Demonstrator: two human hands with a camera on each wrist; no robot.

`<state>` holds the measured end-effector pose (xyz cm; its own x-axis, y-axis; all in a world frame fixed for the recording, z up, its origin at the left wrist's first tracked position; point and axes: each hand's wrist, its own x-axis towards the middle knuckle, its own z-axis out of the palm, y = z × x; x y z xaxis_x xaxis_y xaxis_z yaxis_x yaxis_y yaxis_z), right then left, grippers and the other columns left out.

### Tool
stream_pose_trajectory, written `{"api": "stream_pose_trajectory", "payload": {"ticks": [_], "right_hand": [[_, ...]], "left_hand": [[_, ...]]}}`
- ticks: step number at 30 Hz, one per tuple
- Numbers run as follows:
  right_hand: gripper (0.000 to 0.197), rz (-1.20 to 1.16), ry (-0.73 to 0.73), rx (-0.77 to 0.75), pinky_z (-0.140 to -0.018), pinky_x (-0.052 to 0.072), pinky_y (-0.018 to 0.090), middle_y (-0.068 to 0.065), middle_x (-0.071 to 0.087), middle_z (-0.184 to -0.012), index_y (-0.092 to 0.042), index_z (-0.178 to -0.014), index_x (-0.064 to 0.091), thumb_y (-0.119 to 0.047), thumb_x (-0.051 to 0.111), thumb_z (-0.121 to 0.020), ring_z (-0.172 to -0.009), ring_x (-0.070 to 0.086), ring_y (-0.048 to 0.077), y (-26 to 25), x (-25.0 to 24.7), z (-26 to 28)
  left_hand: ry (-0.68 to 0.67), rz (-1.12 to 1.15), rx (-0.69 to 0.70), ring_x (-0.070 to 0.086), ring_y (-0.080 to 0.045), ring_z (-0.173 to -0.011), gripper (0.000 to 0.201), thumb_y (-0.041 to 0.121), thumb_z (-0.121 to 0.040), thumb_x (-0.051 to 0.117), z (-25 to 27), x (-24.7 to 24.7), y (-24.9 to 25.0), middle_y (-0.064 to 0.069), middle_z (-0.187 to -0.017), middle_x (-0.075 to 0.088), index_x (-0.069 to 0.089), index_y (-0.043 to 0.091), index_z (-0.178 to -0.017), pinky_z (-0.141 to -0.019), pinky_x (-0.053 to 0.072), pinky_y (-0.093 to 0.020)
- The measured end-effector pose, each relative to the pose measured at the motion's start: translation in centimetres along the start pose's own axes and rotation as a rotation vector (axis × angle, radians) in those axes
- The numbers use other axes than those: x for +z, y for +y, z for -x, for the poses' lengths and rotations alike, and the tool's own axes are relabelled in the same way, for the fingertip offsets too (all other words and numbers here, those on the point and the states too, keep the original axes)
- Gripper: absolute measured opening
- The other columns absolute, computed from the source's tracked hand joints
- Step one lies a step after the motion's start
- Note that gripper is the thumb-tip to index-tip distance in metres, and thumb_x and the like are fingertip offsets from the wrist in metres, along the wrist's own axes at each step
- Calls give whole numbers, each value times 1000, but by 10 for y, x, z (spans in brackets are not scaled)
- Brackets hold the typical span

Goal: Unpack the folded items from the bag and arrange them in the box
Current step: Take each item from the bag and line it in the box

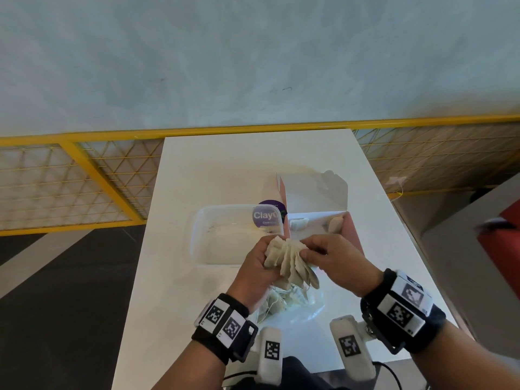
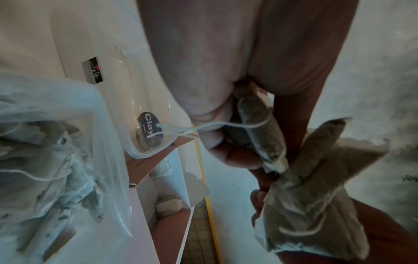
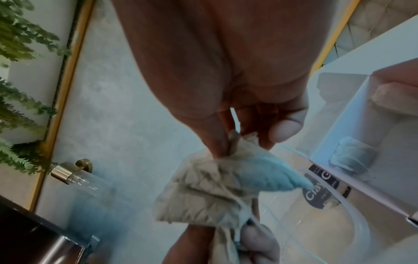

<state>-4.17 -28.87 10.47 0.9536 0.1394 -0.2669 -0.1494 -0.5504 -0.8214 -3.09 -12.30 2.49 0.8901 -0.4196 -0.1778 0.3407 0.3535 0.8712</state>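
Note:
Over the white table both hands hold one fanned bunch of beige folded tea bags (image 1: 292, 263). My left hand (image 1: 264, 257) grips the bunch's left side, with strings trailing from its fingers (image 2: 235, 153). My right hand (image 1: 309, 250) pinches the bunch's top right edge (image 3: 228, 150). Below them lies a clear plastic bag (image 1: 302, 304) with more tea bags inside (image 2: 56, 151). The open pink box (image 1: 352, 235), white inside, stands just beyond my hands. It holds a tea bag at its left end (image 1: 298, 223) and another at its right end (image 1: 336, 223).
A clear plastic container (image 1: 222, 237) with a purple "Clay" label (image 1: 267, 216) sits left of the box, touching it. The box's lid (image 1: 318, 192) stands upright behind it. A yellow mesh railing (image 1: 84, 175) runs behind the table. Red furniture (image 1: 503, 249) stands on the right.

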Motion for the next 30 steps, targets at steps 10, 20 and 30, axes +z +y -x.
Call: {"api": "stream_pose_trajectory", "payload": {"ticks": [10,20,30], "right_hand": [[13,-88,77,-75,-66,43,8,-4,67,-77,-20,-81,66,-9,62,-87,-65,55,-2,-2,2,10],[8,47,-75,-92,-67,39,15,-5,57,-74,-14,-79,65,-19,65,-86,-66,48,3,4,2,-1],[7,-42,30,-92,-82,54,37,0,72,-89,-12,-88,69,-17,66,-85,-82,66,18,16,16,-12]], "left_hand": [[154,51,-10,62,-19,-76,47,9,-57,74,-2,-1,2,-7,-88,66,57,14,-101,-57,49,-28],[83,117,-17,59,-19,-66,31,-11,-63,57,-5,-6,4,-9,-77,63,56,11,-84,-50,47,-25],[164,59,-4,63,-17,-68,36,-12,-59,58,-7,-14,9,-9,-82,65,54,7,-89,-51,50,-25]]}}
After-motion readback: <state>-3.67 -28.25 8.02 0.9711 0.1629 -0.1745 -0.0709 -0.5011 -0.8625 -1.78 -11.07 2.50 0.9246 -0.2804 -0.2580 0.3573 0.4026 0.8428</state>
